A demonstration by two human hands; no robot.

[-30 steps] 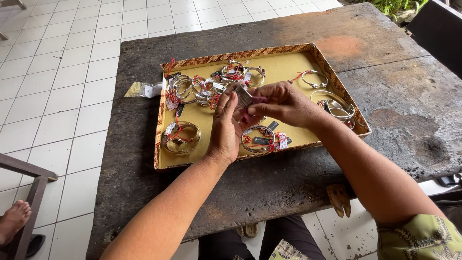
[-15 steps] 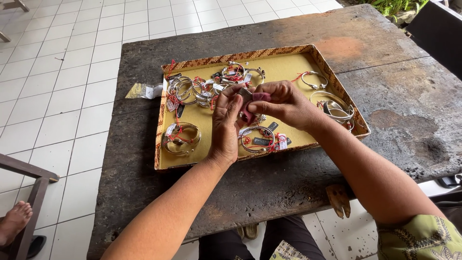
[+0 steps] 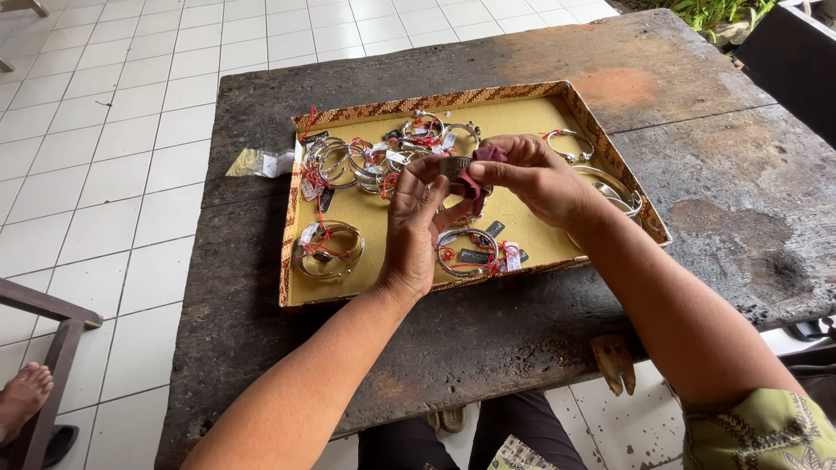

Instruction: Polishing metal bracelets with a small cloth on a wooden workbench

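A shallow tray [image 3: 296,261] with a yellow lining and woven rim lies on a dark worn wooden table [image 3: 697,96]. Several silver bangles with red strings and tags lie in it, in a cluster [image 3: 357,161] at the back left, one [image 3: 326,248] at the front left and one [image 3: 470,252] in front of my hands. My left hand [image 3: 418,226] holds a wide silver bangle [image 3: 453,165] above the tray's middle. My right hand [image 3: 535,178] presses a dark red cloth [image 3: 479,178] against that bangle.
More bangles [image 3: 614,191] lie along the tray's right side, partly behind my right forearm. A small clear plastic bag [image 3: 261,163] sticks out at the table's left edge. White floor tiles lie to the left, with a bare foot [image 3: 22,396] and wooden furniture [image 3: 43,348] at lower left.
The cloth in my right hand has shifted slightly over the bangle. Both hands stay in the same place above the tray.
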